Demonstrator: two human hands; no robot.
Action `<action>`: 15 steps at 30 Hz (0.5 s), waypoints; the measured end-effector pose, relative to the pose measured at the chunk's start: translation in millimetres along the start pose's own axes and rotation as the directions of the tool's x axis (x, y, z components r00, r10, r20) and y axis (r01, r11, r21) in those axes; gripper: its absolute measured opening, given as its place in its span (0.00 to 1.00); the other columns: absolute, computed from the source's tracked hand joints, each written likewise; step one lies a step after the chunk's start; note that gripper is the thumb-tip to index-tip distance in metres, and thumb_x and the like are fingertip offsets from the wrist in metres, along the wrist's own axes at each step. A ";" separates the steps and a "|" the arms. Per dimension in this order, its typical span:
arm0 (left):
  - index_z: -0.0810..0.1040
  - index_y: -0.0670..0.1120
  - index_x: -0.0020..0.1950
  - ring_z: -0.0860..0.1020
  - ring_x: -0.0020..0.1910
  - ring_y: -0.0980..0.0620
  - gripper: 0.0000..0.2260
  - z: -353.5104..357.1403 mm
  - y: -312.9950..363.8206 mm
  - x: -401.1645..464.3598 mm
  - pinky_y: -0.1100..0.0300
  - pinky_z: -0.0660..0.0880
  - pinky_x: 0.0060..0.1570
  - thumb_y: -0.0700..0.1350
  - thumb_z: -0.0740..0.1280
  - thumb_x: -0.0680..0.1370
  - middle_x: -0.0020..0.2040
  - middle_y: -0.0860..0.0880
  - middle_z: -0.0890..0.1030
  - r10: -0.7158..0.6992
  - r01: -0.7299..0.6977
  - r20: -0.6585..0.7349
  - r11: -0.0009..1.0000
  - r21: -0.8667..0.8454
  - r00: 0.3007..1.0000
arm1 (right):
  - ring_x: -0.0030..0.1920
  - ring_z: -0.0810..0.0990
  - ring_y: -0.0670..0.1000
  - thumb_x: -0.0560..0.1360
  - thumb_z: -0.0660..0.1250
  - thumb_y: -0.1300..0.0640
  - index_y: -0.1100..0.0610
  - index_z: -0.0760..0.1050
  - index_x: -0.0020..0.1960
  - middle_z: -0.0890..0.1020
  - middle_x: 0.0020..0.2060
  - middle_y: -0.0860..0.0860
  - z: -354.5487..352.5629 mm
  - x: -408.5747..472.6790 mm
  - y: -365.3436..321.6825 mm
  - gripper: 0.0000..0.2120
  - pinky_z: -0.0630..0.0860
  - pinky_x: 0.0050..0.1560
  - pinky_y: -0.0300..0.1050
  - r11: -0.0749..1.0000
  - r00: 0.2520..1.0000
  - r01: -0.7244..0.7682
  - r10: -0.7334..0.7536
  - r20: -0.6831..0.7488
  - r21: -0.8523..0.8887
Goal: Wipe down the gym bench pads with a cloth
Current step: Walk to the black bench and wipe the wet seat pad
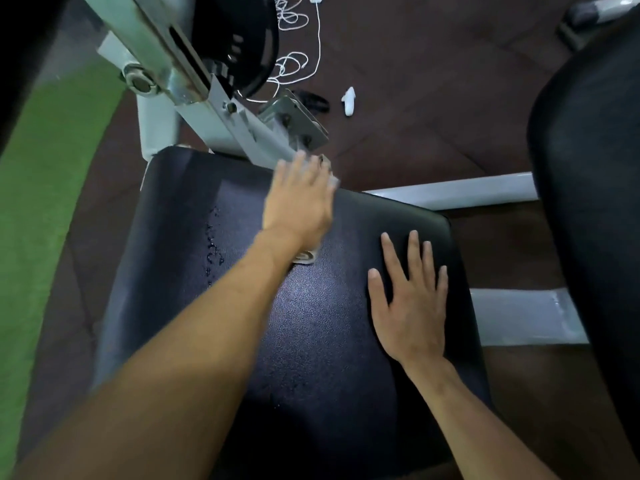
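A black padded bench seat fills the middle of the head view. My left hand lies flat near the pad's far edge, fingers straight and blurred, pressing a pale cloth onto the pad. Only small bits of the cloth show, under the wrist and past the fingertips. My right hand rests flat on the right part of the pad with fingers spread. Water droplets sit on the pad to the left of my left arm.
The white metal frame of the machine rises at the far left with a black weight plate. Another black pad stands at the right. White cables and a small white object lie on the dark floor. Green turf runs along the left.
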State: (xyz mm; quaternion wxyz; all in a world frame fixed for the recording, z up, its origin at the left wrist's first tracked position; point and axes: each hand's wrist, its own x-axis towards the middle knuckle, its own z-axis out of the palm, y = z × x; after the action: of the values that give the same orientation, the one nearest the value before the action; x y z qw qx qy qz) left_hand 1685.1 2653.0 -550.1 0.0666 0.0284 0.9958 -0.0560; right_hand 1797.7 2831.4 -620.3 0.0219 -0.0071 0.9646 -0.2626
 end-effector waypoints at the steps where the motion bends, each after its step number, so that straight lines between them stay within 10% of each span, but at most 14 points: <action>1: 0.58 0.46 0.80 0.49 0.81 0.45 0.24 -4.5 -16.1 -2.8 0.43 0.44 0.78 0.50 0.45 0.85 0.81 0.47 0.58 -0.085 0.085 -0.006 0.996 -0.015 0.996 | 0.80 0.45 0.53 0.80 0.46 0.39 0.41 0.50 0.79 0.49 0.81 0.51 -0.3 -0.3 0.1 0.28 0.47 0.79 0.60 1.000 1.000 0.001 -0.001 0.012 -0.002; 7: 0.58 0.44 0.80 0.50 0.81 0.43 0.25 -2.5 -20.5 -87.4 0.44 0.45 0.79 0.51 0.45 0.85 0.81 0.44 0.57 -0.418 0.406 -0.153 0.908 -0.103 0.896 | 0.80 0.44 0.52 0.81 0.47 0.39 0.41 0.50 0.79 0.48 0.81 0.51 -1.6 0.2 -0.1 0.28 0.46 0.79 0.59 1.000 0.999 -0.008 0.008 0.033 0.006; 15: 0.51 0.39 0.81 0.45 0.81 0.41 0.26 30.3 60.4 -124.8 0.46 0.44 0.80 0.49 0.45 0.85 0.82 0.40 0.50 -0.099 0.097 -0.118 0.995 -0.024 0.988 | 0.80 0.44 0.53 0.81 0.45 0.39 0.42 0.49 0.80 0.49 0.81 0.52 -1.9 -1.4 0.4 0.28 0.47 0.78 0.60 1.000 0.999 -0.001 0.001 0.037 0.005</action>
State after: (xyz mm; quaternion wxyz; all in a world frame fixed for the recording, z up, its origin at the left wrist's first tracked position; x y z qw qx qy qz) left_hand 1816.4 2703.4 -569.5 0.0044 -0.0177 0.9987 -0.0486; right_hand 1799.1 2832.7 -618.8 0.0397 -0.0114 0.9634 -0.2647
